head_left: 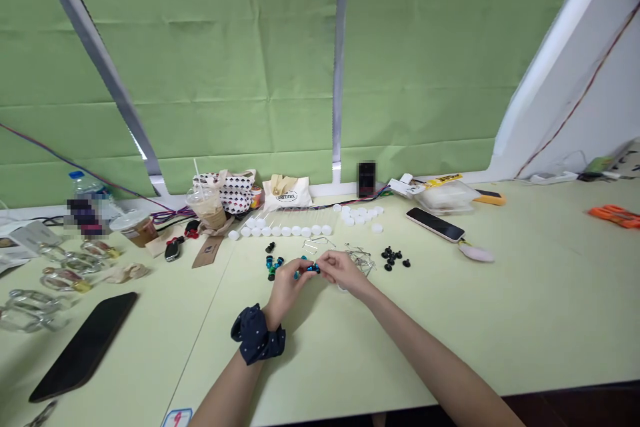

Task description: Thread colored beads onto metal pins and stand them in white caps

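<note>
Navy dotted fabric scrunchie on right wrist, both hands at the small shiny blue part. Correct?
Wrong wrist: head view shows the navy dotted fabric scrunchie on the left wrist. Left hand and right hand are at the small shiny blue part.

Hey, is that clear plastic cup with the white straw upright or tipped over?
Upright: the clear plastic cup has its beige drink settled low inside, and the white straw sticks up from its top.

Red "9" on the table sticker [177, 418], roughly "barnnet" on the white bag [287, 197]
</note>
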`<state>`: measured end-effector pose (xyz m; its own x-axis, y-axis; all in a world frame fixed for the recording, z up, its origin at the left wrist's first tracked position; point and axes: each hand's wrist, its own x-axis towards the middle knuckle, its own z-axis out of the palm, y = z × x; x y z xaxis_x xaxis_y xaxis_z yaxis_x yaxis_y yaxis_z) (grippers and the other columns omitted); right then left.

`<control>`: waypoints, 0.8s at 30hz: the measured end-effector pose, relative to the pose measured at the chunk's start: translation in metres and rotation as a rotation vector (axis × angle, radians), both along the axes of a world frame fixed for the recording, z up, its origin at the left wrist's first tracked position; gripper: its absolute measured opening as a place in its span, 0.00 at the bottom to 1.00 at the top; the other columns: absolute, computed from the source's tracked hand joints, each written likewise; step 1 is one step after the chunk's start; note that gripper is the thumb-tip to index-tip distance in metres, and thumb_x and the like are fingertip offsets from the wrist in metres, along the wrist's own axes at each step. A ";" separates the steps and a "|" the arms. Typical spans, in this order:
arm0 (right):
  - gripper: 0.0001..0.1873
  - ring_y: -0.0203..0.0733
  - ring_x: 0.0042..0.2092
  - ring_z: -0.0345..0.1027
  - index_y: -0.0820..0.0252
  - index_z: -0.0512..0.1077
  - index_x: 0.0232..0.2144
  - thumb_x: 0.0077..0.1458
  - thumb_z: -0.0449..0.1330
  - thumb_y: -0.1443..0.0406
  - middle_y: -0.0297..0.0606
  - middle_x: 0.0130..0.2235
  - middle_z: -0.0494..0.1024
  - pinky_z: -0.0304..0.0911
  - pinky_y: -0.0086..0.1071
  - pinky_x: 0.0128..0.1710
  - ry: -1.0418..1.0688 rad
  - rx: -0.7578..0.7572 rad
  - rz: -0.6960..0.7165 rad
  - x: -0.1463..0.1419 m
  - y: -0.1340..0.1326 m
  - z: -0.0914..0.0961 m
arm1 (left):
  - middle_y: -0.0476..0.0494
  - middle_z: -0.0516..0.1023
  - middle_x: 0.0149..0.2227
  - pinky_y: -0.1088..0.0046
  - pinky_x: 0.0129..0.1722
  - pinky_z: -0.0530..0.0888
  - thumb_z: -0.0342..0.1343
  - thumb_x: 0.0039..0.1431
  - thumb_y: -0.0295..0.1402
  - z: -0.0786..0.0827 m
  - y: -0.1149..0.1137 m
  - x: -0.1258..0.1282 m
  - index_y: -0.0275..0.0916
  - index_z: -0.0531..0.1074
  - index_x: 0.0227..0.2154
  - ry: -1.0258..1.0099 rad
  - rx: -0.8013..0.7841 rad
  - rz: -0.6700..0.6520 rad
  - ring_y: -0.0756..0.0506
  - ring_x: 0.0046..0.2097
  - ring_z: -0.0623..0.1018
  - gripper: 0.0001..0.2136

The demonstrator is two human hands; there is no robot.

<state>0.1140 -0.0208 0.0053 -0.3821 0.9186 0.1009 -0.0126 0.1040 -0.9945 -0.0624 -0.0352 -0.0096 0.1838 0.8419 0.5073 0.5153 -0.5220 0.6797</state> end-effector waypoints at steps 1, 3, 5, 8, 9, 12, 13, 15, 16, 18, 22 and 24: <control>0.20 0.35 0.33 0.67 0.59 0.66 0.34 0.43 0.64 0.53 0.38 0.37 0.72 0.63 0.26 0.29 0.050 0.056 0.006 0.001 0.000 0.000 | 0.44 0.78 0.31 0.71 0.34 0.72 0.55 0.54 0.37 0.000 0.000 0.000 0.37 0.73 0.34 -0.006 -0.003 0.007 0.47 0.32 0.76 0.10; 0.28 0.35 0.40 0.67 0.54 0.63 0.42 0.38 0.68 0.57 0.38 0.45 0.69 0.65 0.27 0.34 0.115 0.121 -0.009 0.001 0.000 0.001 | 0.43 0.78 0.30 0.71 0.34 0.72 0.55 0.55 0.37 0.000 0.001 0.000 0.36 0.73 0.34 -0.012 -0.010 0.016 0.47 0.32 0.76 0.10; 0.24 0.35 0.33 0.68 0.56 0.64 0.41 0.44 0.63 0.52 0.38 0.39 0.72 0.64 0.26 0.28 0.061 0.042 -0.015 0.001 -0.001 0.001 | 0.44 0.78 0.30 0.71 0.34 0.72 0.55 0.54 0.38 -0.001 0.001 0.000 0.37 0.73 0.34 -0.006 -0.012 0.008 0.46 0.32 0.76 0.10; 0.23 0.32 0.20 0.61 0.62 0.66 0.30 0.52 0.52 0.46 0.33 0.22 0.68 0.55 0.24 0.17 -0.057 -0.071 0.017 -0.002 0.000 -0.002 | 0.43 0.79 0.32 0.71 0.35 0.72 0.56 0.54 0.38 -0.001 0.001 0.000 0.37 0.74 0.34 0.004 -0.009 0.000 0.46 0.33 0.76 0.10; 0.22 0.31 0.21 0.61 0.62 0.66 0.29 0.50 0.55 0.47 0.32 0.22 0.67 0.55 0.24 0.18 -0.047 -0.046 0.023 -0.002 0.000 -0.003 | 0.43 0.79 0.32 0.70 0.35 0.72 0.55 0.54 0.38 -0.001 0.001 0.000 0.37 0.74 0.34 0.000 -0.009 0.003 0.46 0.33 0.76 0.10; 0.26 0.33 0.30 0.67 0.56 0.65 0.41 0.41 0.66 0.54 0.34 0.34 0.71 0.62 0.24 0.26 0.062 0.061 0.000 -0.002 0.001 -0.004 | 0.43 0.79 0.31 0.71 0.34 0.72 0.55 0.55 0.37 -0.001 0.001 0.000 0.37 0.74 0.34 -0.013 -0.017 0.015 0.46 0.32 0.76 0.09; 0.27 0.33 0.31 0.68 0.54 0.63 0.43 0.42 0.65 0.53 0.35 0.36 0.71 0.62 0.25 0.26 0.073 0.039 -0.010 -0.002 0.001 -0.004 | 0.43 0.79 0.31 0.70 0.34 0.72 0.55 0.55 0.37 0.000 0.001 0.000 0.37 0.74 0.34 -0.013 -0.017 0.014 0.46 0.32 0.76 0.09; 0.23 0.33 0.25 0.66 0.57 0.65 0.40 0.49 0.56 0.48 0.35 0.31 0.72 0.60 0.26 0.21 0.021 -0.069 -0.019 -0.002 0.001 -0.003 | 0.43 0.79 0.32 0.70 0.35 0.72 0.55 0.54 0.37 0.000 0.001 0.000 0.37 0.74 0.34 -0.004 -0.012 0.008 0.46 0.33 0.76 0.10; 0.23 0.33 0.22 0.64 0.59 0.67 0.36 0.52 0.52 0.46 0.35 0.27 0.71 0.58 0.26 0.19 -0.012 -0.105 -0.019 -0.002 0.001 -0.003 | 0.43 0.79 0.32 0.70 0.35 0.72 0.55 0.54 0.37 0.000 0.001 0.000 0.37 0.74 0.34 0.003 -0.010 0.006 0.46 0.33 0.76 0.10; 0.22 0.33 0.23 0.64 0.60 0.67 0.33 0.50 0.55 0.47 0.35 0.26 0.71 0.59 0.27 0.21 -0.024 -0.058 -0.023 -0.001 0.000 -0.001 | 0.43 0.79 0.32 0.70 0.35 0.72 0.55 0.54 0.37 -0.001 0.002 -0.001 0.37 0.74 0.34 0.009 -0.010 0.010 0.46 0.33 0.76 0.09; 0.29 0.36 0.39 0.68 0.51 0.63 0.47 0.42 0.65 0.54 0.38 0.45 0.70 0.64 0.27 0.32 0.063 0.097 -0.083 0.000 -0.002 0.003 | 0.43 0.79 0.31 0.71 0.34 0.72 0.56 0.54 0.37 -0.001 0.002 -0.001 0.36 0.73 0.34 -0.001 -0.015 0.021 0.46 0.32 0.76 0.09; 0.22 0.35 0.29 0.68 0.56 0.66 0.42 0.50 0.55 0.49 0.38 0.35 0.74 0.62 0.26 0.24 -0.016 -0.007 -0.096 -0.001 -0.001 0.000 | 0.42 0.79 0.32 0.71 0.34 0.72 0.56 0.54 0.37 -0.001 0.001 -0.001 0.37 0.74 0.34 0.001 -0.011 0.014 0.46 0.33 0.76 0.10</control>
<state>0.1128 -0.0214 0.0055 -0.2935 0.9518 0.0892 0.0131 0.0974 -0.9952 -0.0630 -0.0338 -0.0101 0.1729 0.8497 0.4982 0.5231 -0.5078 0.6845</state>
